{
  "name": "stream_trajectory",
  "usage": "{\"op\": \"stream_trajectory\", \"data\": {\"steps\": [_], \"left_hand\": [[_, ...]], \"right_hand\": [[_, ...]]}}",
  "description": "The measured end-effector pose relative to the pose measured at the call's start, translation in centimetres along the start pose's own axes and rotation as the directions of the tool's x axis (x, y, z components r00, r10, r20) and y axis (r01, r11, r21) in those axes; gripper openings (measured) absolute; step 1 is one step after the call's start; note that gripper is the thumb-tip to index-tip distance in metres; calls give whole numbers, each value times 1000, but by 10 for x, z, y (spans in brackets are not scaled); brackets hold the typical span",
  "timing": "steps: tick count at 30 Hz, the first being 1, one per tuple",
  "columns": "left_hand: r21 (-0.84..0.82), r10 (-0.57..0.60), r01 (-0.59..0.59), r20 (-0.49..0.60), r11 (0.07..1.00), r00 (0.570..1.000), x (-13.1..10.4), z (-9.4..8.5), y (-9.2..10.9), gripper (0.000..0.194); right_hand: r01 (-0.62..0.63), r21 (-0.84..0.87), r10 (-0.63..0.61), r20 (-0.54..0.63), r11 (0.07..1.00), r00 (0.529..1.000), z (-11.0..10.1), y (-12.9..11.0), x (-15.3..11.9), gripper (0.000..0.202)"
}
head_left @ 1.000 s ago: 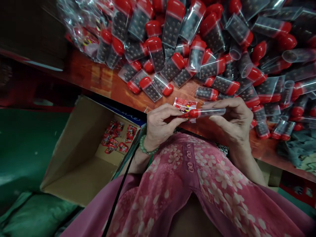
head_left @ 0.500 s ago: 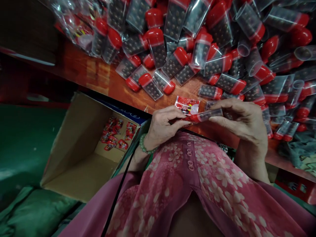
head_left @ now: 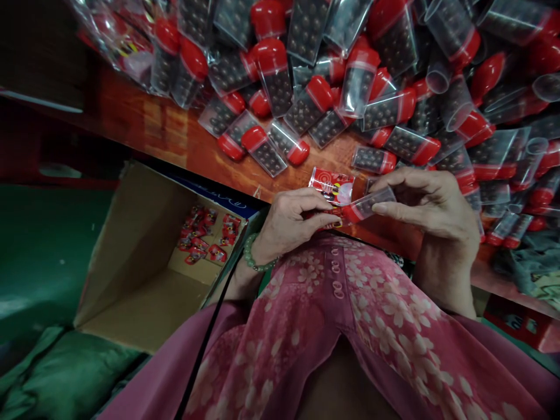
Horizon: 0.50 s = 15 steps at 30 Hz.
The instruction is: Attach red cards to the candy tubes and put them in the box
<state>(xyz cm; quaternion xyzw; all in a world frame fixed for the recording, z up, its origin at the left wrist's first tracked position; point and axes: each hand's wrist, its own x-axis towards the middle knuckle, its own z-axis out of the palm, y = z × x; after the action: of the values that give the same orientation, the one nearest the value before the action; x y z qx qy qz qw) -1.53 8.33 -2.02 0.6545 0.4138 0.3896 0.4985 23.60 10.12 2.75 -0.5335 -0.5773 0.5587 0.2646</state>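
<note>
My left hand (head_left: 300,220) pinches a small red printed packet (head_left: 329,217) between thumb and fingers, near the table's front edge. A clear plastic tube with a red end (head_left: 371,204) is held by my right hand (head_left: 431,201), thumb and fingers around its clear end. The red end meets the packet's right side; whether it sits inside the packet I cannot tell. Just beyond my left fingertips, a flat red printed packet (head_left: 332,185) lies on the table. Another clear tube of dark balls with a red cap (head_left: 373,159) lies beyond my right hand.
A large heap of red-capped tubes of dark balls (head_left: 356,81) covers the far side of the wooden table (head_left: 175,137). Below left, an open cardboard box (head_left: 131,262) holds several red packets (head_left: 199,236). Clear plastic wrapping (head_left: 118,46) lies at the far left.
The tube in my right hand now tilts more, its clear end raised, and looks more see-through than before. My left hand stays on the red packet, which shows more.
</note>
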Motion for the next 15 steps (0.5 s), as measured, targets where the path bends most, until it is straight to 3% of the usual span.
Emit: {"op": "stream_trajectory", "data": {"steps": [5, 10, 15], "left_hand": [[7, -55, 55, 63, 998, 996, 2, -5, 6, 17], [-25, -154, 157, 97, 987, 983, 2, -9, 10, 23], [-12, -194, 201, 212, 979, 958, 6, -9, 17, 26]], "right_hand": [[-31, 97, 33, -20, 995, 999, 11, -7, 1, 16], [29, 68, -27, -28, 997, 999, 18, -9, 3, 15], [13, 67, -12, -14, 998, 1000, 21, -8, 5, 17]]}}
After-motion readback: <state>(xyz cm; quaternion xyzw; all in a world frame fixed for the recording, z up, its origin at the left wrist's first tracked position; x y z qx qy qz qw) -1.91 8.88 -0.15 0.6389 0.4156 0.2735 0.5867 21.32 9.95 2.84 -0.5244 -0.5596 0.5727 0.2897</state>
